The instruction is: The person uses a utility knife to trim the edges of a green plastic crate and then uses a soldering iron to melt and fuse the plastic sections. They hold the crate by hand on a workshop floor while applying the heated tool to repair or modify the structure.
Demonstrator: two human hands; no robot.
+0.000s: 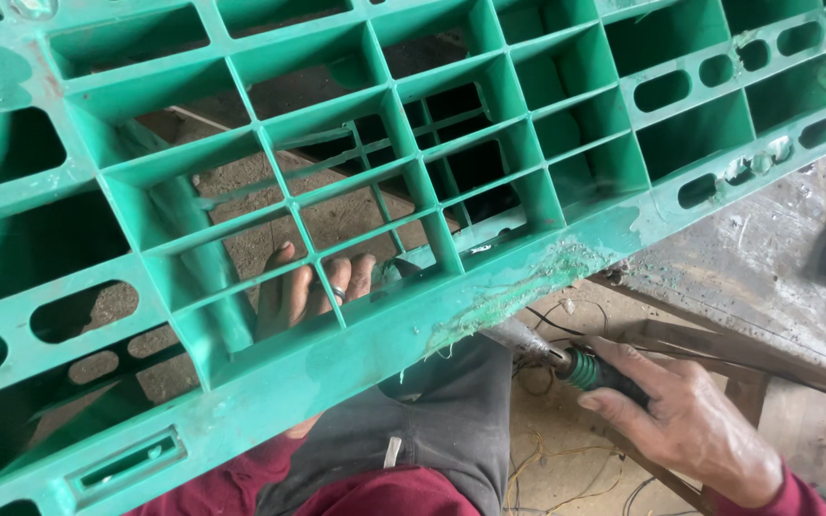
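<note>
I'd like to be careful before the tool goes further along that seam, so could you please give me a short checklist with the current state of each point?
1. Left hand steadies green pallet from beneath: ok.
2. Right hand grips heating tool handle firmly: ok.
3. Tool tip meets rough seam: ok.
4. Left fingers clear of the seam: ok.
5. Tool hot enough: cannot tell.
6. Loose wires below clear of tool: cannot tell.

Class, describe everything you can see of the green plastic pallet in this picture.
The green plastic pallet is a moulded grid of open square cells with oval slots along its borders. It lies tilted across the view, scuffed and dusty. Its near edge shows a rough, melted-looking seam. The left hand grips it from beneath, fingers showing through the cells. The right hand holds a green-collared tool against the seam.
</note>
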